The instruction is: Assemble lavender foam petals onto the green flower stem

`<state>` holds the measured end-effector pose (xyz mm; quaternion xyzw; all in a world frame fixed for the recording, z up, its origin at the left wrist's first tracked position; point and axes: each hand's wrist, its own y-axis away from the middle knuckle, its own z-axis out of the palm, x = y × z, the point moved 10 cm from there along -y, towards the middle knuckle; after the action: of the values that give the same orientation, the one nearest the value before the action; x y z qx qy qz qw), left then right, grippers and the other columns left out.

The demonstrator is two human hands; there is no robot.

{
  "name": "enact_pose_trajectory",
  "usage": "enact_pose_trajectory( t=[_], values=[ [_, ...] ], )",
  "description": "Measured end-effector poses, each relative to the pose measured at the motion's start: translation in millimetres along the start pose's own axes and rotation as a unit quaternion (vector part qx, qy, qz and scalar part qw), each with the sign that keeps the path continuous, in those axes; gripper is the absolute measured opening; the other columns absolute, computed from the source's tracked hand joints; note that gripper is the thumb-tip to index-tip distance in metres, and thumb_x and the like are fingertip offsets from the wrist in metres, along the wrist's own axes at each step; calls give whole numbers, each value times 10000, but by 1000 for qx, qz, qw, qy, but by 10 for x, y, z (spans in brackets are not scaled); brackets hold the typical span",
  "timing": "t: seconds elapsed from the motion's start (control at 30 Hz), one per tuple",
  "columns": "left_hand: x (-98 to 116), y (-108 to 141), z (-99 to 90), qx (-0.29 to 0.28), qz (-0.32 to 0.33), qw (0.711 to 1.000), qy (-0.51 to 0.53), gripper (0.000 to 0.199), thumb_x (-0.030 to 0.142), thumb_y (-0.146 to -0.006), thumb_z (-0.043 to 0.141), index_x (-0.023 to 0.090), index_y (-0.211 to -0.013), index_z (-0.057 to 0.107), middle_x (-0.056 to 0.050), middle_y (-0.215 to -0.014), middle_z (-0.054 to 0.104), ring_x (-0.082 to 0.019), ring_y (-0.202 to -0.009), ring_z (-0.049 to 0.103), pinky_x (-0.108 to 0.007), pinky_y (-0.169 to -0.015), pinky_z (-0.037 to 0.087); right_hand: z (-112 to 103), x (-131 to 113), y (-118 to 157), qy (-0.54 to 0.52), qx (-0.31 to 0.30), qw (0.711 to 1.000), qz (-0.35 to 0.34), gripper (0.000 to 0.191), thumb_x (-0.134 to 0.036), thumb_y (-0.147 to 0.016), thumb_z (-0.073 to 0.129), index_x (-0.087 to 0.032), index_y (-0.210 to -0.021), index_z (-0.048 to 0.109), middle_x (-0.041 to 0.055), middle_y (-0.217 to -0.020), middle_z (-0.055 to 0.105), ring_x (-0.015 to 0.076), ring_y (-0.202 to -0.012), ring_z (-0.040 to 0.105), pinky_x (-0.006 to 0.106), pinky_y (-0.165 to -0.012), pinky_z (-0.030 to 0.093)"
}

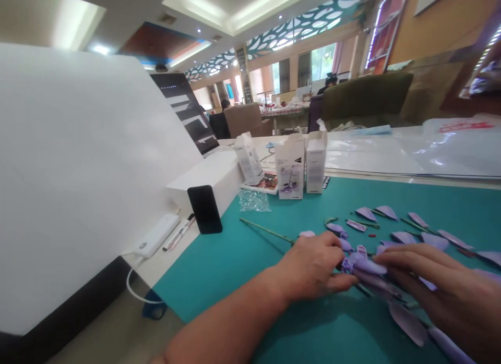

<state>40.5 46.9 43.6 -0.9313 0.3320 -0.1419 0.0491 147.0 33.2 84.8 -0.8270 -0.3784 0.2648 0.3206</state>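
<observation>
Left hand (309,267) and right hand (442,286) clamp together on a lilac petal cluster (362,265) atop a matte teal mat (235,270), smooth pointed loose petals (409,325) and a thin green stem (266,231) lying nearby

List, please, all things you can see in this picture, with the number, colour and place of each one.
Cutting mat: one, teal, on the table.
Loose petals: several, lilac, on the mat.
Wire stem: one, green, on the mat.
Boxes: three, white, behind the mat.
Phone: one, black, at the mat's left edge.
Power bank: one, white, left of the phone.
Foam flower: one, lilac, between the hands.
Left hand: one, bare, on the flower.
Right hand: one, bare, on the flower.
</observation>
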Motion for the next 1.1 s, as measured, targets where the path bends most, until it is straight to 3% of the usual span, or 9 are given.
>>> enact_pose_trajectory(
  t=[0.13,0.3,0.43,0.63,0.77,0.9,1.1],
  values=[
    [-89,-8,-16,24,-20,1000,-3,295,444,-841,571,156,-825,628,-78,-1068,615,-205,-928,603,-341,-801,493,87,209,6,-58,-53,992,102,296,-472,-880,460,-291,-899,692,27,-839,730,203,-700,692,280,-539,545],
    [-159,-14,-55,42,-29,999,-8,220,381,-855,567,168,-872,615,-65,-1022,600,-202,-924,587,-336,-823,464,183,431,124,-162,-80,953,243,343,-496,-853,498,-247,-997,685,76,-1001,706,244,-878,668,349,-713,559],
    [-190,-19,-57,37,-40,998,-16,245,404,-882,523,173,-909,602,-68,-1083,583,-207,-956,576,-343,-816,442,312,475,193,-230,-104,917,308,352,-461,-808,589,-219,-1053,661,93,-1025,689,234,-860,653,336,-669,554],
    [-250,-21,-39,17,-75,995,-55,266,443,-895,489,197,-902,590,-61,-1076,603,-219,-978,563,-357,-792,369,288,609,198,-251,-78,903,340,346,-440,-798,591,-191,-1030,656,82,-985,688,212,-869,636,336,-717,521],
    [-349,-16,-37,9,-121,988,-94,307,474,-911,436,203,-868,573,-54,-935,639,-245,-952,559,-359,-753,315,134,843,261,-169,-55,913,367,262,-400,-805,568,-190,-914,680,52,-842,696,195,-757,622,322,-663,485],
    [-381,-15,-34,2,-132,987,-96,326,480,-917,410,201,-840,558,-47,-875,645,-228,-870,560,-339,-719,286,175,833,261,-90,-110,931,337,168,-288,-822,542,-209,-829,691,27,-788,694,183,-723,617,303,-643,457],
    [-424,-7,-91,21,-142,986,-82,339,486,-913,411,197,-814,559,-39,-852,645,-222,-844,563,-331,-705,278,508,486,202,17,-212,951,223,191,-224,-877,524,-189,-972,687,76,-937,674,220,-902,589,332,-757,450]
  ],
)
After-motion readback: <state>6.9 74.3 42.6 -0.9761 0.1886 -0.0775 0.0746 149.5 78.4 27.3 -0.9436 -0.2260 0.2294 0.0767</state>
